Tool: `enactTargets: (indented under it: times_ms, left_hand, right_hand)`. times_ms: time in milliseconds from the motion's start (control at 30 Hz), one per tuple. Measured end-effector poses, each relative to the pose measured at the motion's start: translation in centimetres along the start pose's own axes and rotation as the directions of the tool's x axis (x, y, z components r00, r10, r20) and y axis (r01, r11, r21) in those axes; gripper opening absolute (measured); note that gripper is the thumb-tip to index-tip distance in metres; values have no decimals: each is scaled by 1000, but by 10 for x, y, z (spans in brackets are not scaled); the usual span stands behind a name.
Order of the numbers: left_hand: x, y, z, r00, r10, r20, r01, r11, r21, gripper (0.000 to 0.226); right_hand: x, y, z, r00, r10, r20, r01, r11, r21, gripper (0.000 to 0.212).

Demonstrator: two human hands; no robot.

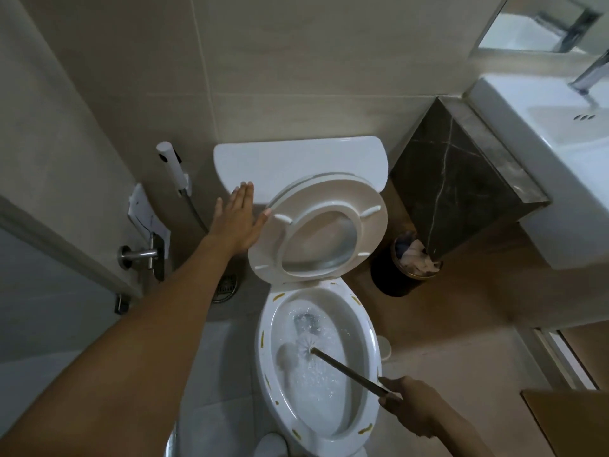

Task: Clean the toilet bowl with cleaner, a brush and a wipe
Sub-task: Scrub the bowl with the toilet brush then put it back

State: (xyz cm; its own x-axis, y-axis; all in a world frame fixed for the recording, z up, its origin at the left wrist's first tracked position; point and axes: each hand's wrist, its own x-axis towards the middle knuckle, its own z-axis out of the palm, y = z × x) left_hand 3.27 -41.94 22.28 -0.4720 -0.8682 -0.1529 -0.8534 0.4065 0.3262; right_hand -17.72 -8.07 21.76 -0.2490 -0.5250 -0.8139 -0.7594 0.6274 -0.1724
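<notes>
The white toilet bowl point(265, 354) stands below the middle of the view, with foamy water swirling inside and yellow streaks along its rim. My right hand point(407, 404) grips the dark handle of the toilet brush point(346, 366), whose white head lies in the water. The raised seat and lid point(372, 222) lean back toward the cistern point(296, 159). My left hand point(237, 219) is stretched out flat, fingers straight, with its thumb touching the left edge of the seat. No cleaner bottle or wipe is plainly in view.
A bidet sprayer point(171, 166) hangs on the left wall above a door handle point(138, 255). A floor drain point(227, 286) lies left of the bowl. A black bin point(395, 278) with rubbish, a dark marble block point(461, 179) and a white sink point(560, 153) stand on the right.
</notes>
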Motion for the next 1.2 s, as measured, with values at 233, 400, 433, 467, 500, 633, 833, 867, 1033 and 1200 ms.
enactTargets:
  times_ms: [233, 400, 433, 467, 500, 633, 833, 867, 1033, 1200]
  left_hand:
    - [10, 97, -7, 995, 98, 0, -98, 995, 27, 71]
    - [22, 150, -4, 988, 154, -35, -148, 980, 132, 70]
    - [26, 158, -3, 985, 171, -31, -163, 971, 175, 69]
    - [30, 166, -2, 983, 184, -22, -175, 961, 213, 69]
    - [34, 174, 1, 982, 191, -13, -182, 952, 246, 68]
    - [47, 204, 16, 983, 183, 26, -179, 905, 386, 69]
    - [59, 226, 32, 984, 170, 56, -172, 807, 565, 69]
    - [60, 228, 34, 984, 164, 63, -170, 793, 586, 69]
    - [63, 230, 35, 988, 123, 95, -155, 773, 615, 70]
    - [65, 230, 33, 988, 110, 108, -153, 774, 614, 70]
  right_hand:
    - [-1, 42, -10, 998, -61, -7, 62, 998, 26, 51]
    - [0, 76, -27, 990, -139, -13, 139, 990, -6, 52]
    - [0, 83, -30, 989, -144, -11, 144, 989, -8, 51]
    - [-1, 91, -34, 988, -152, -13, 152, 988, -6, 50]
    - [-2, 100, -37, 986, -165, -19, 165, 986, 1, 47]
    - [-5, 139, -47, 976, -216, -27, 218, 975, 43, 37]
    - [1, 181, -53, 979, -205, -13, 205, 970, 133, 41]
    - [3, 185, -51, 980, -197, -10, 196, 970, 145, 43]
    - [12, 200, -38, 985, -172, 10, 167, 966, 198, 47]
    - [9, 210, -38, 980, -198, -8, 195, 954, 227, 45]
